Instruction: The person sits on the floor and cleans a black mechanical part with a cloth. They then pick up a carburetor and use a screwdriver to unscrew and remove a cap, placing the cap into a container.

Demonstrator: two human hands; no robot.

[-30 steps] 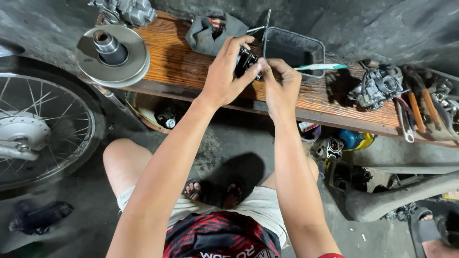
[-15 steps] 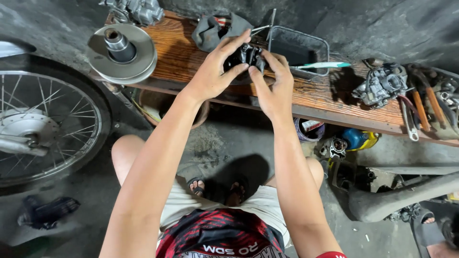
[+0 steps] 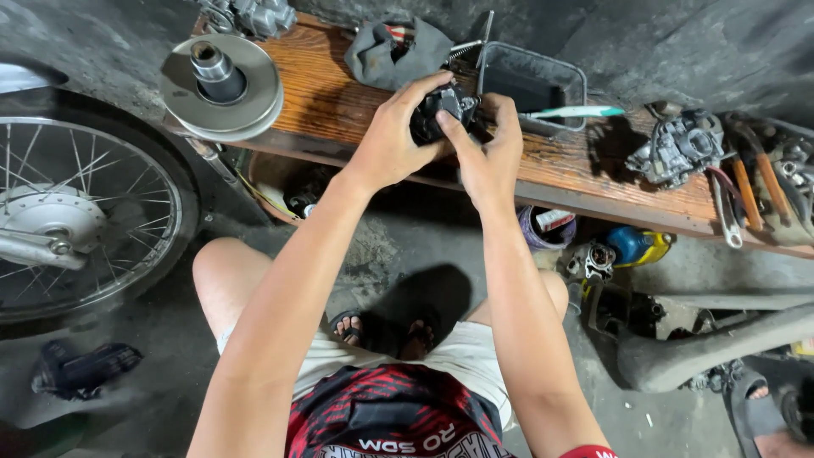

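While both arms reach forward from a squat, the hands meet over the bench.
left hand (image 3: 392, 140): curled around the small dark metal part (image 3: 441, 110), fingers wrapped over its top and far side, thumb side towards the body; wrist bent slightly down.
right hand (image 3: 486, 153): closed on the same part from the right, thumb pressed along its near face, fingers folded behind it.
part location: held in the air just above the wooden bench (image 3: 339, 85), near its middle, in front of the black tray (image 3: 543, 80).
part look: blackish, greasy, lumpy cast shape with a shiny metal bit on top; mostly hidden by fingers, so detail cannot be told.
behind hands: grey rag (image 3: 386, 55) bunched on the bench, touching the tray's left end.
right of tray: toothbrush (image 3: 572, 111) with pale green handle lying on the bench, just beside the tray.
far right: carburettor (image 3: 678, 148) on the bench, well apart from the hands; wrenches and orange-handled tools beyond it.
left end: round metal pulley disc (image 3: 222, 85) with a raised hub, lying flat.
floor left: spoked wheel (image 3: 80, 220).
under bench: blue and yellow bottle (image 3: 636, 246).
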